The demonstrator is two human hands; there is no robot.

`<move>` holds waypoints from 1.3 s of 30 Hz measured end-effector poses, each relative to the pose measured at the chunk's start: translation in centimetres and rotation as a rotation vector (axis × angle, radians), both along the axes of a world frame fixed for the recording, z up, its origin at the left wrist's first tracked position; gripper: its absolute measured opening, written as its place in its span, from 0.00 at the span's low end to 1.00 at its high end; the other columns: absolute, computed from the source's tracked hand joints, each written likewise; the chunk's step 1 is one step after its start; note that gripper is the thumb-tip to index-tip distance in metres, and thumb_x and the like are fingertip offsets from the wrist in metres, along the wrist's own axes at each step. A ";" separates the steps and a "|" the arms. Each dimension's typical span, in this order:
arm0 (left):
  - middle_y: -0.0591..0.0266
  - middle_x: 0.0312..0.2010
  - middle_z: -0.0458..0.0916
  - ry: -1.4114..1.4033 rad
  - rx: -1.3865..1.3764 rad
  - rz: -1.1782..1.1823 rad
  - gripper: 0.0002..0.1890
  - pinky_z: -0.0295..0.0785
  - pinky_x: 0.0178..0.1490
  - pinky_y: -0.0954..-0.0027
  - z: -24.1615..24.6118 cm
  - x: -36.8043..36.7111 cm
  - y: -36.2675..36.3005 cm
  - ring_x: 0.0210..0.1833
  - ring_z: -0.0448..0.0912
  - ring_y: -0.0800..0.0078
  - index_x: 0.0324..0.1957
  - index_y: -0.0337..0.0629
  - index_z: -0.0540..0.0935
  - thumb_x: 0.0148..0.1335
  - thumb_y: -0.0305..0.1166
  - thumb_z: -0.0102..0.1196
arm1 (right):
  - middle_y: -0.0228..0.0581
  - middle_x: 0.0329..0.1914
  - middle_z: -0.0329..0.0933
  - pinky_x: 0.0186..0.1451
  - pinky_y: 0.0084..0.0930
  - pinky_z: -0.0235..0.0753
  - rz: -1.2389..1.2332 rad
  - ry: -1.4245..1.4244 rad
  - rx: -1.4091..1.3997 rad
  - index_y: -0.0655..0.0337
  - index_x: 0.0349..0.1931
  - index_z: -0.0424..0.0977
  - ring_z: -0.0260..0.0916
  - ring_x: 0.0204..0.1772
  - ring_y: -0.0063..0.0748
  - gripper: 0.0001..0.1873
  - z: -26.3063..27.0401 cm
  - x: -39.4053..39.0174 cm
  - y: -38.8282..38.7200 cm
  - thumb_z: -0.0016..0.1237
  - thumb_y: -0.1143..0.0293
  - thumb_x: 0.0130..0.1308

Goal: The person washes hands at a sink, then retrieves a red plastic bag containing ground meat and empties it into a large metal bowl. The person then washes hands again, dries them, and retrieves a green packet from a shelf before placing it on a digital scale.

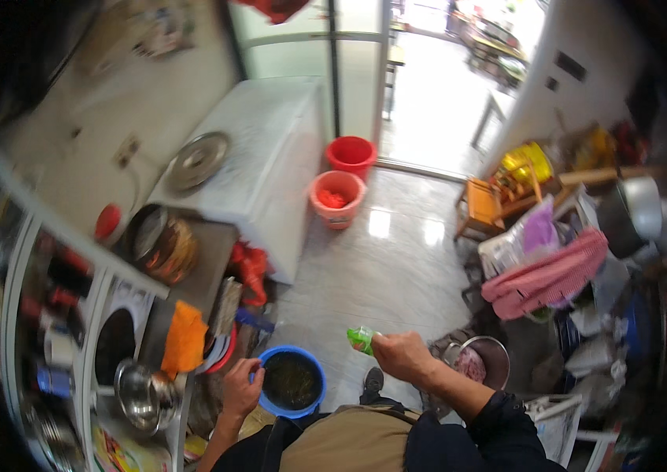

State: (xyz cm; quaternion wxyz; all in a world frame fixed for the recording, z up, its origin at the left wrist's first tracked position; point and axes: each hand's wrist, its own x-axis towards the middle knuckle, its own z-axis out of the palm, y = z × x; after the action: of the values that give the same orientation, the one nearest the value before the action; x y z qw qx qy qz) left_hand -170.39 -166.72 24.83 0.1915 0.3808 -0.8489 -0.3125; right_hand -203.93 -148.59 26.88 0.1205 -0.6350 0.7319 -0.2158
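Observation:
My right hand is closed on a small green plastic packet, which sticks out to the left of the fist over the tiled floor. My left hand hangs beside a blue basin, fingers slightly curled and nothing seen in them. Dark liquid with greenish matter fills the basin. To the right of my right forearm, a metal pot holds something pinkish. An orange cloth drapes over the counter edge at the left, near a shiny steel bowl.
A white chest freezer with a round metal lid on top lines the left wall. Two red buckets stand by its far end, near the doorway. At right are a wooden stool, a pink checked cloth and piled bags.

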 end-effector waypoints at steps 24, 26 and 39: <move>0.45 0.62 0.77 -0.226 1.947 -0.795 0.44 0.81 0.55 0.53 -8.4 -79.9 -19.2 0.53 0.84 0.53 0.73 0.41 0.65 0.71 0.69 0.38 | 0.37 0.28 0.71 0.31 0.37 0.76 0.258 0.124 -0.056 0.56 0.37 0.70 0.76 0.28 0.40 0.07 8.2 -57.3 -17.3 0.53 0.71 0.61; 0.46 0.58 0.80 -0.165 2.062 -0.951 0.42 0.81 0.53 0.54 -11.4 -85.0 -20.7 0.52 0.85 0.56 0.70 0.41 0.67 0.71 0.68 0.40 | 0.36 0.29 0.71 0.31 0.36 0.76 0.215 0.122 -0.097 0.56 0.37 0.70 0.76 0.29 0.40 0.08 8.8 -62.3 -19.3 0.54 0.70 0.60; 0.57 0.45 0.83 -0.095 1.986 -0.671 0.28 0.80 0.40 0.64 -10.1 -122.3 -34.6 0.40 0.82 0.69 0.56 0.47 0.79 0.76 0.60 0.41 | 0.38 0.31 0.75 0.32 0.38 0.77 0.085 0.095 -0.282 0.57 0.47 0.73 0.79 0.32 0.43 0.12 5.1 -101.3 -32.5 0.53 0.71 0.62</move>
State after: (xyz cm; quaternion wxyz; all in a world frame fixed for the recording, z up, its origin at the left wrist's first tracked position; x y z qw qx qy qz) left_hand -292.65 -201.34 14.75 -0.3370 0.1239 -0.2797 -0.8904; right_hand -305.25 -181.08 31.99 0.0043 -0.6856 0.6716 -0.2809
